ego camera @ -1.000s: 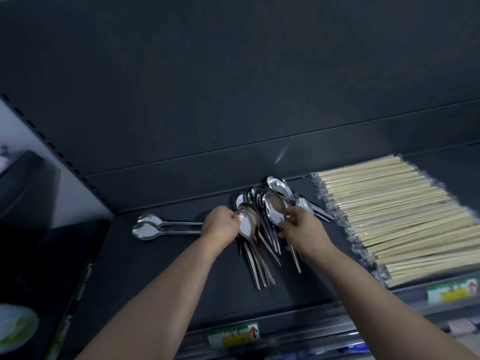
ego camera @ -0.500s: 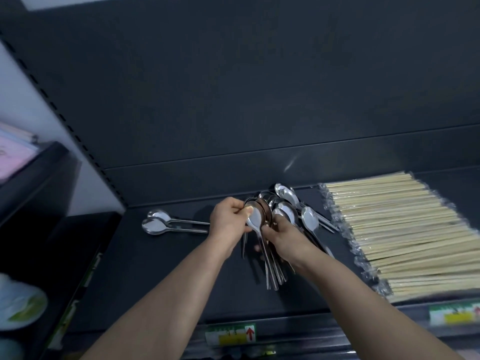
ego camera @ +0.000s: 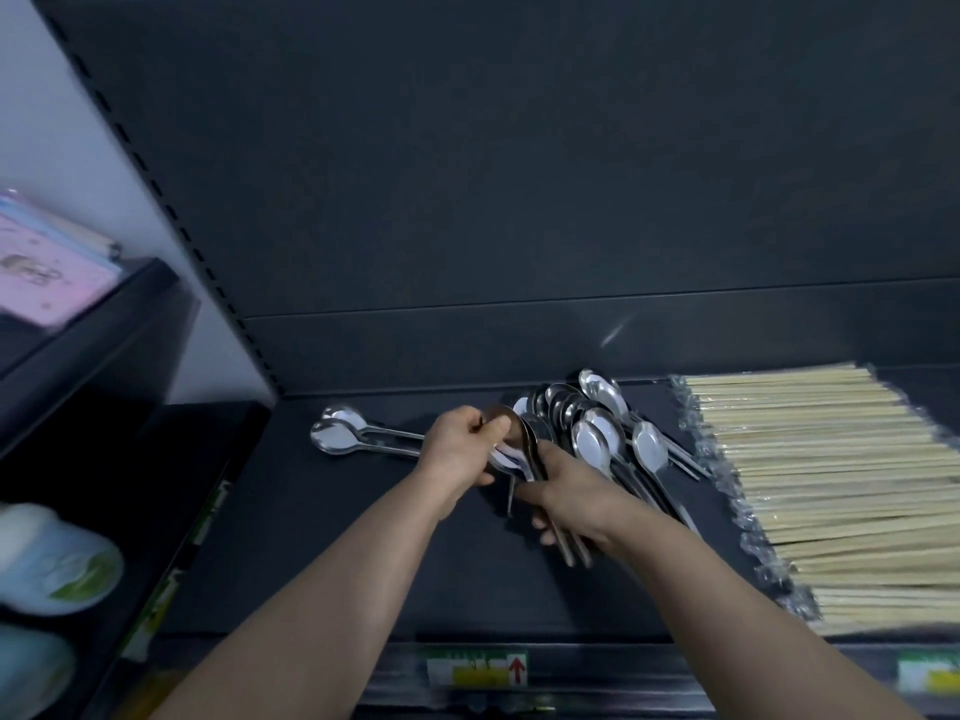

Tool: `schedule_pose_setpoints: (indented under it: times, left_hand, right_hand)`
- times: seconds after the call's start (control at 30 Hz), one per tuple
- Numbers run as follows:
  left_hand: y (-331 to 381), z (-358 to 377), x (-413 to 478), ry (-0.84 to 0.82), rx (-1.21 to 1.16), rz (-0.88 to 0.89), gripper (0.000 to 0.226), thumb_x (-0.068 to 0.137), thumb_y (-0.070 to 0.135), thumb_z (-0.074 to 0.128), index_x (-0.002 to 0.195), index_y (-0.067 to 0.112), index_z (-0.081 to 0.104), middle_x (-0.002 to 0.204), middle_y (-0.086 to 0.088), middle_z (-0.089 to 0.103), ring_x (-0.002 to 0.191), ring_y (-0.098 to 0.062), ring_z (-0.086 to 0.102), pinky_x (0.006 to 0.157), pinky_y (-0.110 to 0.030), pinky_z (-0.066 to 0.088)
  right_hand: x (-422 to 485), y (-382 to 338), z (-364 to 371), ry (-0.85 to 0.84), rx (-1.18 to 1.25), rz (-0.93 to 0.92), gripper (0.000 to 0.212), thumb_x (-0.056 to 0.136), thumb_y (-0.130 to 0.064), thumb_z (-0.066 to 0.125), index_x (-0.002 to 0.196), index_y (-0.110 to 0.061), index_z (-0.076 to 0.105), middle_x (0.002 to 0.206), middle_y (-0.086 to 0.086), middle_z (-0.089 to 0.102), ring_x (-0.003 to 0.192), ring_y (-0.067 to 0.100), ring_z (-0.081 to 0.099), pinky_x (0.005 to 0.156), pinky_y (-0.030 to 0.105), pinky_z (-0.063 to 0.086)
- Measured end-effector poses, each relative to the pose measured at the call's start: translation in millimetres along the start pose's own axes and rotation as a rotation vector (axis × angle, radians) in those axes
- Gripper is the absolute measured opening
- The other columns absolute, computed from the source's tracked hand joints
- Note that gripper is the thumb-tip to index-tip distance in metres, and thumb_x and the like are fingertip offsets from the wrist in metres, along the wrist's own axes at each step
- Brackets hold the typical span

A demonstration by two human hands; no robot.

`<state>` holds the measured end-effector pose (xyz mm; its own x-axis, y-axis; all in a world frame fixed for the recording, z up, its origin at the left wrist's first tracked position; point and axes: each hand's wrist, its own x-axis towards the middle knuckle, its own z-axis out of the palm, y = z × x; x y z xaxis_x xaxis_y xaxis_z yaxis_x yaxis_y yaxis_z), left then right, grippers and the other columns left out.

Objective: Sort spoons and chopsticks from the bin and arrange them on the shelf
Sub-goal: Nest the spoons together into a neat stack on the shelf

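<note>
On the dark shelf [ego camera: 322,553] lies a fanned pile of steel spoons [ego camera: 597,433], bowls toward the back wall. My left hand [ego camera: 460,449] pinches the bowl of one spoon [ego camera: 511,449] at the pile's left edge. My right hand [ego camera: 569,493] grips a bundle of spoon handles [ego camera: 569,550] just in front of the pile. Two separate spoons [ego camera: 340,433] lie side by side at the left, handles pointing right. Wrapped pale chopsticks [ego camera: 841,491] fill the right part of the shelf in a wide stack.
The shelf's back wall [ego camera: 519,200] rises close behind the spoons. Price labels [ego camera: 478,672] run along the front rail. To the left, a neighbouring rack holds pink packs [ego camera: 41,272] above and white-and-green bowls [ego camera: 52,563] below.
My right hand has slid down from the spoon bowls to the handles and gathered them. My left hand keeps pinching a spoon bowl at the left of the pile. The camera view tilted up.
</note>
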<state>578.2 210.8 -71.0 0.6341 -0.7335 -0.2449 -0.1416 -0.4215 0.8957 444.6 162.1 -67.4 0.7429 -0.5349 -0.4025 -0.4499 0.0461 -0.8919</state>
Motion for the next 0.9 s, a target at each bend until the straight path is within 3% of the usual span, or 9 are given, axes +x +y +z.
schedule_pose_setpoints:
  times: [0.13,0.2,0.33,0.47,0.53,0.63,0.7,0.8,0.9]
  left_hand:
    - [-8,-22,-2,-0.08,0.017,0.014,0.006,0.09,0.018,0.066,0.094,0.017,0.061,0.082,-0.002,0.067,0.069,-0.012,0.058,0.053,-0.022,0.042]
    - [-13,-32,-2,-0.072,0.013,-0.004,0.005,0.092,0.016,0.064,0.096,0.016,0.061,0.083,0.0,0.066,0.069,-0.01,0.057,0.054,-0.021,0.042]
    - [-25,-55,-1,-0.038,-0.045,-0.047,0.013,0.093,0.008,0.061,0.098,0.019,0.058,0.095,0.001,0.066,0.078,-0.01,0.06,0.057,-0.021,0.046]
    - [-35,-84,-5,-0.122,0.01,-0.077,0.024,0.087,0.005,0.067,0.107,0.015,0.058,0.088,0.005,0.066,0.072,-0.01,0.06,0.056,-0.02,0.046]
    - [-41,-98,-3,-0.082,0.007,-0.066,0.022,0.086,0.003,0.066,0.105,0.014,0.06,0.086,0.005,0.066,0.066,-0.008,0.058,0.053,-0.02,0.044]
    - [-47,-114,1,-0.066,-0.008,-0.037,0.017,0.087,0.01,0.068,0.103,0.016,0.063,0.088,0.003,0.067,0.07,-0.008,0.058,0.057,-0.02,0.044]
    - [-50,-118,5,-0.033,-0.012,-0.009,0.01,0.088,0.015,0.068,0.097,0.016,0.064,0.086,0.004,0.066,0.071,-0.009,0.056,0.056,-0.019,0.043]
    - [-55,-117,11,0.091,-0.022,0.013,0.01,0.087,0.013,0.069,0.082,0.018,0.061,0.083,0.002,0.066,0.069,-0.01,0.056,0.055,-0.021,0.045]
    - [-63,-119,13,0.14,0.016,0.02,0.016,0.085,0.01,0.071,0.076,0.021,0.062,0.083,0.002,0.068,0.071,-0.011,0.059,0.058,-0.024,0.049]
  right_hand:
    - [13,0,8,-0.009,-0.167,0.018,0.024,0.094,-0.015,0.046,0.114,-0.029,0.042,0.073,0.0,0.051,0.055,0.011,0.044,0.045,0.023,0.035]
    - [19,-2,15,-0.012,-0.324,0.013,0.023,0.094,-0.023,0.048,0.117,-0.023,0.044,0.081,-0.001,0.053,0.063,0.011,0.049,0.052,0.024,0.04]
    - [32,-8,29,-0.026,-0.374,-0.004,0.023,0.092,-0.019,0.054,0.113,-0.021,0.048,0.088,0.0,0.059,0.064,0.011,0.058,0.057,0.023,0.05]
    - [49,-13,45,0.044,-0.596,-0.082,0.025,0.089,-0.034,0.058,0.113,-0.027,0.053,0.102,-0.004,0.063,0.098,0.018,0.061,0.086,0.031,0.048]
    - [57,-16,57,0.0,-0.522,-0.077,0.023,0.09,-0.035,0.057,0.112,-0.029,0.056,0.098,-0.005,0.063,0.094,0.015,0.06,0.085,0.03,0.047]
    - [66,-20,69,0.008,-0.441,-0.113,0.012,0.092,-0.019,0.054,0.096,-0.025,0.063,0.07,-0.008,0.056,0.064,0.007,0.053,0.067,0.026,0.045]
    - [68,-21,71,0.044,-0.425,-0.109,0.013,0.092,-0.016,0.055,0.087,-0.023,0.064,0.064,-0.008,0.055,0.055,0.007,0.052,0.062,0.025,0.045]
    - [66,-24,73,0.008,-0.378,-0.109,0.014,0.093,-0.018,0.055,0.088,-0.029,0.062,0.074,-0.007,0.063,0.06,0.011,0.059,0.072,0.028,0.052]
    - [63,-24,77,0.118,-0.639,-0.16,0.023,0.092,-0.02,0.052,0.107,-0.032,0.064,0.093,-0.003,0.064,0.086,0.02,0.064,0.079,0.032,0.051]
